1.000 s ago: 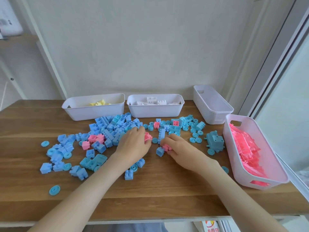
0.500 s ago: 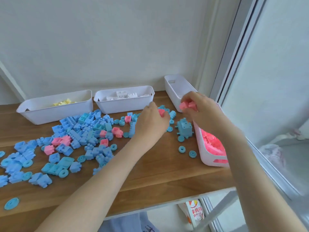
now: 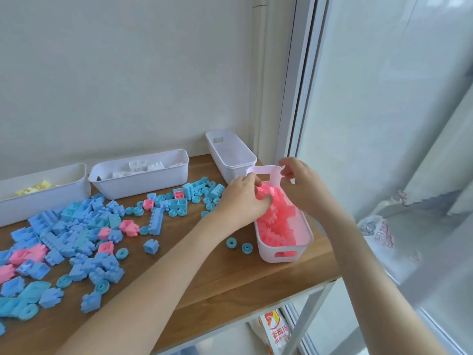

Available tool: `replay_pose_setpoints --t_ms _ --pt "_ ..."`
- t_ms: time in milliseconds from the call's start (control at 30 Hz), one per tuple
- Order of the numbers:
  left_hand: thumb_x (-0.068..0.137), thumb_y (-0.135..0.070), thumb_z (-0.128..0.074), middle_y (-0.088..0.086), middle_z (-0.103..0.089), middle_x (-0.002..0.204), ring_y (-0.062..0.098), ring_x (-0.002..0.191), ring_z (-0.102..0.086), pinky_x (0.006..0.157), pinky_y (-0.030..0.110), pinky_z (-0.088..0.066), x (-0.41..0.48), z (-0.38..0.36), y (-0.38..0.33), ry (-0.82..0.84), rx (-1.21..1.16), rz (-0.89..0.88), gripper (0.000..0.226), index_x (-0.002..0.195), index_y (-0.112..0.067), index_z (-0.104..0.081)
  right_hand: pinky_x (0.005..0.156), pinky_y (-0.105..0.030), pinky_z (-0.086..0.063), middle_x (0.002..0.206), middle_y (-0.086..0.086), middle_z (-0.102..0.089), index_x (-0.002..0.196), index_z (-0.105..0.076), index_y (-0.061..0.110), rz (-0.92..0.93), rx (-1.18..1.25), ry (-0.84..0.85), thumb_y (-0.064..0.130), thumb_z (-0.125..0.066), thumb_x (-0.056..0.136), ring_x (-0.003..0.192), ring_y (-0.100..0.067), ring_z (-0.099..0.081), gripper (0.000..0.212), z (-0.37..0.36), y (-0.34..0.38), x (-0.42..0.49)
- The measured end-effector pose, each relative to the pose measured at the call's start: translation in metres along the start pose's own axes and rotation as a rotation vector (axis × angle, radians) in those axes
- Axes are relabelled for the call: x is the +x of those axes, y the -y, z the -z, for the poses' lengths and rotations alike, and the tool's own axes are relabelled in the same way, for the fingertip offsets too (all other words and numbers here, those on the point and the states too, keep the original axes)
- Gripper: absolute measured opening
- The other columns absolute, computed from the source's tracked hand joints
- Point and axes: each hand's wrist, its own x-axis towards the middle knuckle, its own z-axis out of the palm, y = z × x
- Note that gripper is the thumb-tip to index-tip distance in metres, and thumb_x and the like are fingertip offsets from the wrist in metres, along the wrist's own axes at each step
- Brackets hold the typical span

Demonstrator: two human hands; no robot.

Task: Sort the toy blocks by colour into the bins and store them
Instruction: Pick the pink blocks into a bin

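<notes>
A white bin (image 3: 284, 254) heaped with pink blocks (image 3: 279, 221) stands at the table's right end. My left hand (image 3: 240, 201) reaches over its left rim, thumb and fingers curled round a pink block (image 3: 259, 188) just above the heap. My right hand (image 3: 299, 185) hovers over the bin's far right rim with loosely curled fingers and nothing in it. A spread of blue blocks and wheels (image 3: 76, 226) covers the left of the table, with a few pink blocks (image 3: 130, 228) mixed in.
Along the wall stand a bin with yellow blocks (image 3: 51, 198), a bin with white blocks (image 3: 143, 183) and an empty bin (image 3: 238, 170). Two blue wheels (image 3: 239, 245) lie beside the pink bin. The table edge (image 3: 320, 280) and a window are at right; a snack bag (image 3: 276, 334) lies below.
Both hands moved right from the block pile to the pink bin, each carrying a pink block. The right hand's block is gone from its fingers. The view swung right.
</notes>
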Motion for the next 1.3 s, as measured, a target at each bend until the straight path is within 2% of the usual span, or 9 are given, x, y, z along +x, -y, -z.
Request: replay_pose_setpoints --t_ms 133,300,433,633,767,933,1067,1200,1300 --pt "0.093 -0.033 -0.053 0.000 -0.053 0.110 0.014 0.100 -0.053 0.082 0.027 -0.045 -0.010 0.016 0.014 -0.123 -0.032 0.051 0.024 0.109 -0.015 -0.057 0.088 -0.036 -0.044 0.107 -0.005 -0.056 0.129 -0.036 0.009 0.053 0.126 -0.066 0.006 -0.047 0.090 0.101 -0.022 -0.052 0.040 -0.011 0.030 -0.002" --pt "0.093 -0.022 -0.049 0.002 -0.050 0.105 0.014 0.098 -0.049 0.077 0.024 -0.036 -0.027 0.040 0.066 -0.200 0.129 0.197 0.014 0.103 -0.013 -0.054 0.065 -0.031 -0.043 0.084 -0.002 -0.058 0.114 -0.050 0.011 0.151 0.288 -0.187 0.003 -0.043 0.090 0.074 -0.019 -0.054 0.026 -0.053 0.089 -0.017" --pt "0.089 -0.012 -0.047 0.005 -0.050 0.106 0.021 0.102 -0.048 0.083 0.029 -0.040 -0.047 0.065 0.115 -0.220 0.220 0.334 0.017 0.103 -0.011 -0.056 0.074 -0.024 -0.042 0.099 -0.003 -0.059 0.118 -0.053 0.009 0.199 0.304 -0.005 0.000 -0.041 0.090 0.091 -0.018 -0.055 0.031 -0.098 0.119 -0.014" --pt "0.084 0.000 -0.046 -0.002 -0.043 0.106 0.020 0.103 -0.047 0.084 0.033 -0.043 -0.090 0.106 0.166 -0.317 0.138 0.337 0.025 0.098 -0.019 -0.054 0.092 -0.034 -0.041 0.129 -0.013 -0.048 0.137 -0.037 0.008 0.174 -0.041 0.198 0.001 -0.038 0.091 0.116 -0.027 -0.046 0.046 -0.163 0.120 0.018" --pt "0.085 -0.001 -0.046 -0.006 -0.040 0.110 0.014 0.110 -0.043 0.084 0.030 -0.039 -0.110 0.128 0.192 -0.249 0.123 0.377 0.033 0.106 -0.024 -0.055 0.088 -0.038 -0.045 0.120 -0.011 -0.050 0.124 -0.049 0.008 0.208 -0.266 0.234 0.013 -0.037 0.095 0.105 -0.028 -0.050 0.031 -0.186 0.118 0.033" --pt "0.091 -0.013 -0.048 -0.004 -0.041 0.115 0.016 0.101 -0.051 0.083 0.031 -0.043 -0.119 0.132 0.207 -0.097 0.142 0.402 0.031 0.114 -0.032 -0.056 0.079 -0.034 -0.044 0.107 -0.012 -0.053 0.103 -0.051 0.006 0.183 -0.206 0.443 0.011 -0.039 0.094 0.093 -0.024 -0.048 0.016 -0.195 0.121 0.038" --pt "0.092 -0.027 -0.052 -0.006 -0.045 0.107 0.010 0.092 -0.049 0.079 0.024 -0.035 -0.121 0.123 0.207 0.003 0.182 0.348 0.024 0.115 -0.032 -0.057 0.068 -0.026 -0.036 0.097 -0.006 -0.049 0.093 -0.045 0.010 0.180 -0.049 0.335 0.011 -0.046 0.092 0.080 -0.019 -0.047 0.002 -0.190 0.126 0.034" --pt "0.088 -0.038 -0.059 -0.004 -0.047 0.110 0.011 0.105 -0.048 0.085 0.027 -0.041 -0.122 0.121 0.208 0.050 0.210 0.339 0.028 0.114 -0.030 -0.054 0.061 -0.018 -0.034 0.103 -0.006 -0.048 0.102 -0.049 0.007 0.280 0.056 0.342 -0.001 -0.044 0.086 0.080 -0.015 -0.045 0.018 -0.188 0.137 0.032" --pt "0.087 -0.039 -0.061 -0.004 -0.048 0.115 0.013 0.108 -0.050 0.086 0.029 -0.043 -0.123 0.124 0.209 0.092 0.203 0.359 0.032 0.116 -0.030 -0.052 0.076 -0.015 -0.035 0.115 -0.005 -0.051 0.112 -0.053 0.009 0.357 0.057 0.439 -0.006 -0.040 0.086 0.097 -0.015 -0.046 0.033 -0.195 0.142 0.032"
